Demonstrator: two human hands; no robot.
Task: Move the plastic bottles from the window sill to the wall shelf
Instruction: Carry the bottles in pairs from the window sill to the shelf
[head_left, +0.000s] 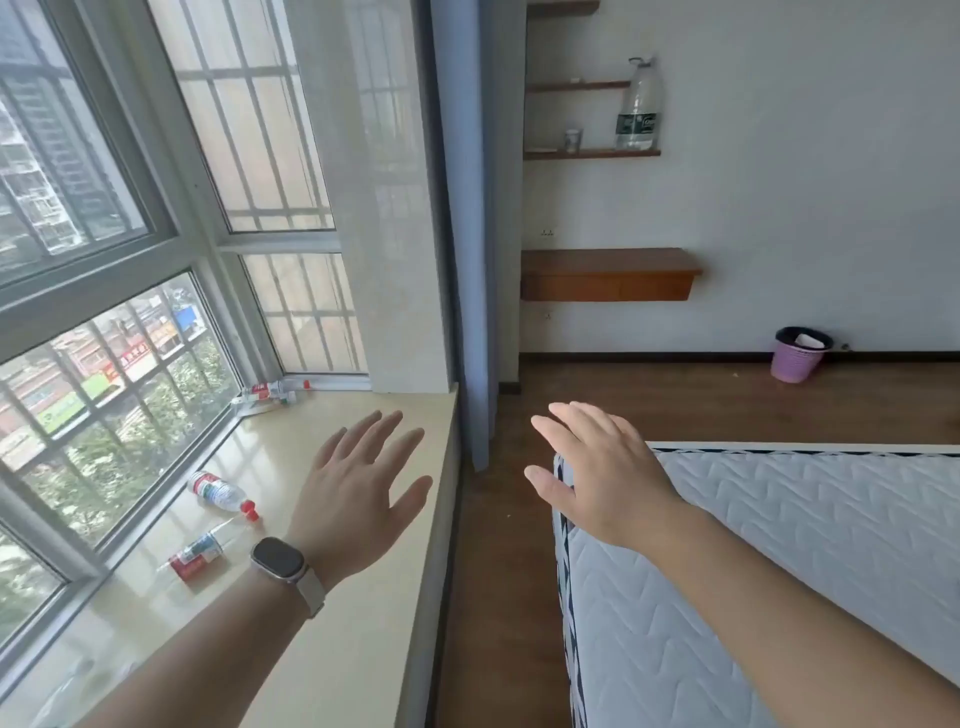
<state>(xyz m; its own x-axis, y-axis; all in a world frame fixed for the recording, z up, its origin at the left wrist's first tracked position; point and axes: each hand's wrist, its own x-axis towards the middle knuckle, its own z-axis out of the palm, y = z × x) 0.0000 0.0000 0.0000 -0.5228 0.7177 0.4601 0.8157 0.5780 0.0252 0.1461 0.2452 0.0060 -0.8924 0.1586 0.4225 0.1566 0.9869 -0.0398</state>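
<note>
Small clear plastic bottles with red caps lie on their sides on the cream window sill (363, 597). One bottle (221, 493) lies left of my left hand, a second bottle (200, 553) rests closer to me, and more bottles (270, 393) sit in the far corner by the window frame. My left hand (358, 499) hovers over the sill, fingers spread, holding nothing. My right hand (602, 467) is open above the mattress corner. The wall shelf (592, 153) across the room carries a large water bottle (639, 106) and a small cup (572, 140).
A white quilted mattress (779, 545) fills the lower right. A blue curtain (467, 234) hangs beside the sill. A wooden wall desk (608, 275) sits below the shelves, and a pink waste basket (800, 356) stands on the wood floor (675, 405).
</note>
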